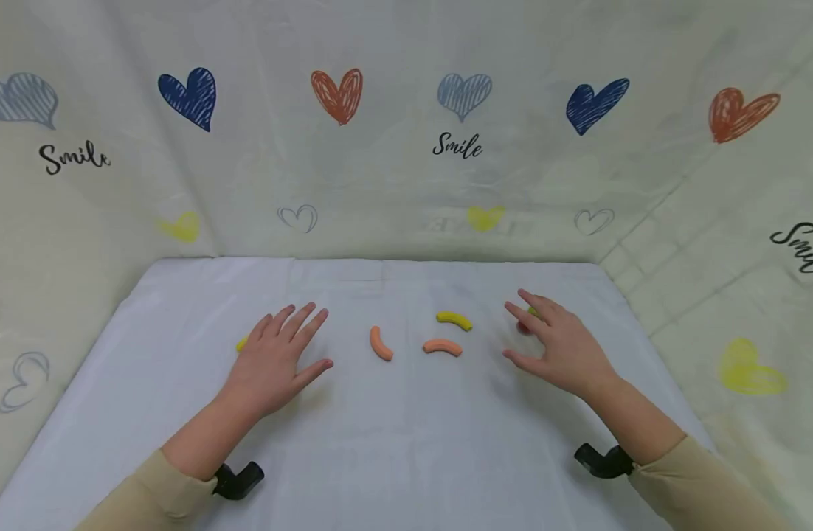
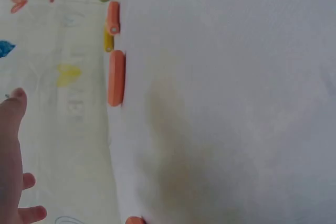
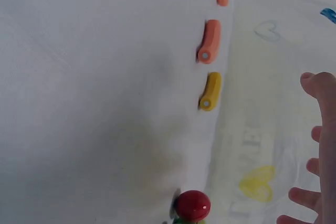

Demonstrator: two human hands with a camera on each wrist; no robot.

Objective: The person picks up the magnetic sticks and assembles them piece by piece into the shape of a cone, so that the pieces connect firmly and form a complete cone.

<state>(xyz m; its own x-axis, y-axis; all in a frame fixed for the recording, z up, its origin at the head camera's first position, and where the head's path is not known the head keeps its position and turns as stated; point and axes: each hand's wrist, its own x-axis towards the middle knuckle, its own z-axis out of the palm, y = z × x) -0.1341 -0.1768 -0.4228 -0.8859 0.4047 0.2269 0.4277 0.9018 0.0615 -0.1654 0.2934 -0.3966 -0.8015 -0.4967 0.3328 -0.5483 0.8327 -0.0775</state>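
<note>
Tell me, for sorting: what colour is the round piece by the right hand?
Red piece, clearest in the right wrist view.

Matt white cloth on table; smooth matt curved pieces; glossy red knob.

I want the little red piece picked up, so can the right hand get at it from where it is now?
Probably yes. The right hand hovers open just above the red piece, which lies on the white cloth under its fingers, and nothing stands between them. A yellow-green piece sits close beside it.
</note>
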